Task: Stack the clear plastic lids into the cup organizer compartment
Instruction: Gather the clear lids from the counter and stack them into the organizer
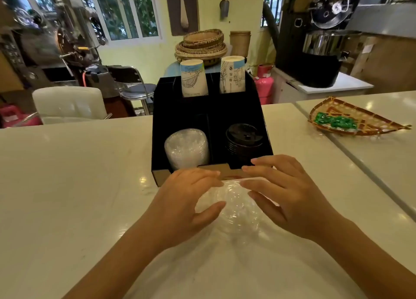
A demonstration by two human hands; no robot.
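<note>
Clear plastic lids [234,206]: loose pile on white counter [67,186], just before black cup organizer [238,109]. Pile cupped between left hand [180,202] and right hand [286,199], fingers curled on both sides. Stacked clear lids [186,148] seated in front-left compartment; black lids [244,139] front-right. Two paper cup stacks [193,78] held in rear compartments.

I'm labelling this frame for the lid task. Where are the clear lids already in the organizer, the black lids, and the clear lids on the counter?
stacked clear lids [186,148], head view, top of the stack.
black lids [244,136], head view, top lid.
loose clear lids [234,206], head view, middle, between the hands.
</note>
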